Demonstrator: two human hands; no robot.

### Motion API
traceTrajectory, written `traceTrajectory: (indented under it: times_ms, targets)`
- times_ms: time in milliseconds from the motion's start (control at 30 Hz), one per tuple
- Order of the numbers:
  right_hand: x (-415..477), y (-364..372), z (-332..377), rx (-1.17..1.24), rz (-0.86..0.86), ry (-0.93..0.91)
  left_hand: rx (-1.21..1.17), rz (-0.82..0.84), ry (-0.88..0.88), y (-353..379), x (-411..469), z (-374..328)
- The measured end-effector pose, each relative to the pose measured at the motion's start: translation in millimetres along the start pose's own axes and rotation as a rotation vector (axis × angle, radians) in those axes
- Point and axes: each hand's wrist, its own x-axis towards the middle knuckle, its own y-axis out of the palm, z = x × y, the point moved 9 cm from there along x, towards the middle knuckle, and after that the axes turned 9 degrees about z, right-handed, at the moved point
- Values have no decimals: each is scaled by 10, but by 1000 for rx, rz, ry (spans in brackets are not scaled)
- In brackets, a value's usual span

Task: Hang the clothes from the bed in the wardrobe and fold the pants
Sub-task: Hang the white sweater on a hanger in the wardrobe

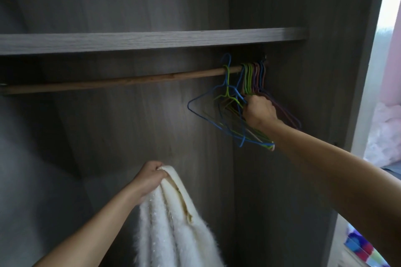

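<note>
Our right grip (259,111) is clenched round the lower wires of a bunch of thin coloured wire hangers (249,80), knuckles toward us. We judge it is working one hanger free of the tangle, since a blue one and a green one swing out to the left while the rest stay packed together. The hooks sit crowded at the far right end of the round wooden rail (108,83), hard against the side wall, which is why the right arm runs long and nearly straight up from the lower right corner. Our left grip (149,180) is closed on the top edge of a cream-white fluffy garment (173,223), bunching it at what looks like the neckline so the rest hangs clear below. That arm is raised only partway, well apart from the rail, keeping the garment ready for a hanger. The garment is thus in hand inside the open grey wardrobe (130,125), not yet hung. Most of the rail is bare under the grey wood-grain shelf (152,40). Past the wardrobe's right side, pale pink fabric shows in daylight. We cannot tell what it is.
</note>
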Motion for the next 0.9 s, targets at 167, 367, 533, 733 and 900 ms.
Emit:
traceTrajectory:
  times_ms: [167,367,533,733,900]
  targets:
    - [-16,47,40,-1,63,50,-2,-15,-14,-69,-77,88]
    - [-100,270,104,-48,111,56,1,-33,-43,-103,-148,181]
    - [-138,277,199,-31,101,72,17,-40,-55,-121,-183,225]
    - [-7,296,233,165,128,114,15,-31,-86,-152,-188,302]
    - [108,256,240,125,43,79,10,-36,-69,-140,-191,281]
